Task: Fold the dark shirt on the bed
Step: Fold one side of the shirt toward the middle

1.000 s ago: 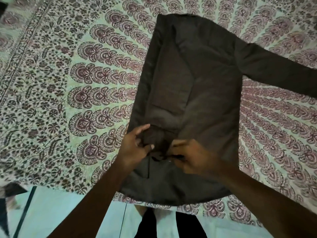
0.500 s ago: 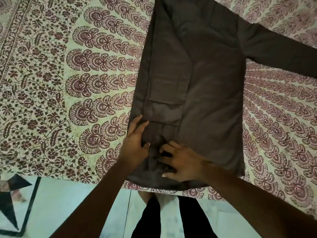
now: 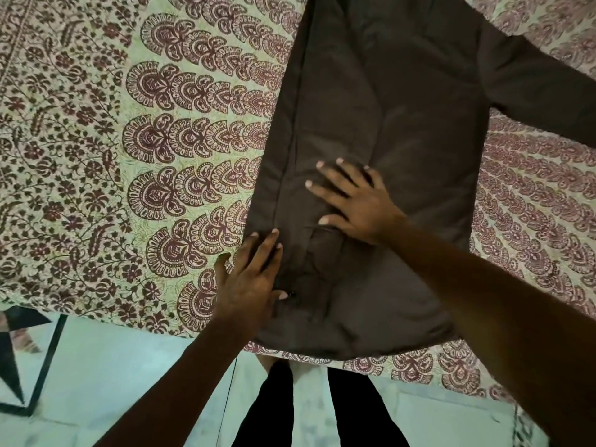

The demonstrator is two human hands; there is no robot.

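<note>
The dark shirt [image 3: 403, 130] lies flat on the patterned bed cover [image 3: 129, 140], its hem near the bed's front edge. Its left side is folded inward over the body, with the left sleeve laid down along it. The right sleeve [image 3: 541, 91] stretches out to the right. My left hand [image 3: 248, 279] rests flat on the shirt's lower left edge, fingers apart, thumb by a small button. My right hand [image 3: 354, 201] lies flat on the folded part in the shirt's middle, fingers spread. Neither hand grips cloth.
The bed's front edge runs along the bottom, with pale floor tiles [image 3: 113, 375] and a dark inlay pattern [image 3: 19, 366] below it. My legs in dark trousers [image 3: 274, 411] stand against the edge. The printed cover extends left and right of the shirt.
Both hands let go of the cloth they were pinching near the hem. My right hand slid up the shirt and flattened out. My left hand shifted to the left edge.
</note>
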